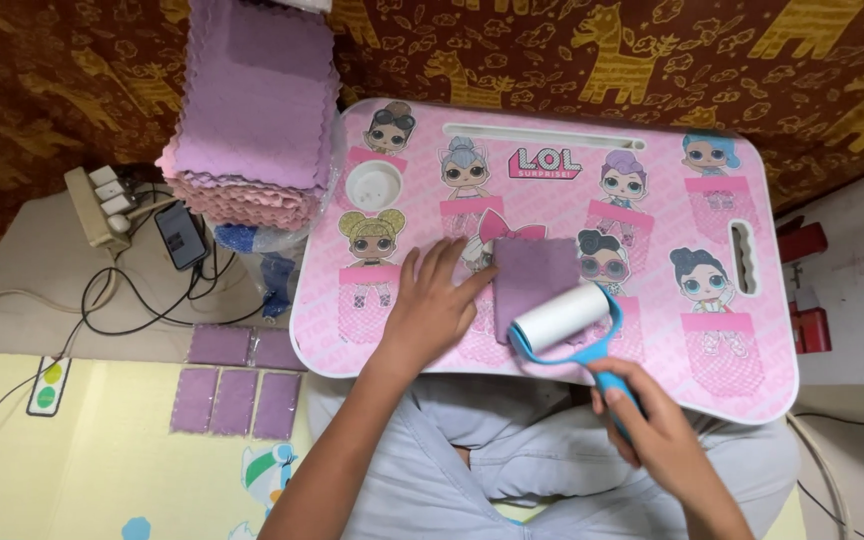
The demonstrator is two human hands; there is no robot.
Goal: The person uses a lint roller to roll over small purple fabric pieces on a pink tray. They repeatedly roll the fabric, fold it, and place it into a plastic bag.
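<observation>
lint roller (564, 320) with blue frame lies on the lower edge of the folded purple cloth (532, 272), in the middle of the pink lap table (652, 150). left hand (432, 300), fingers spread flat, presses the cloth's left side. right hand (652, 425) grips the roller handle closed. five wrapped purple cloths (237, 380) lie left of the table; tall cloth stack (252, 110) seems waiting.

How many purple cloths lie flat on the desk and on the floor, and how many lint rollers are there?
Purple cloth on the desk: 1
Purple cloths on the floor: 5
Lint roller: 1
Total: 7
The tall stack of cloths is left uncounted.
</observation>
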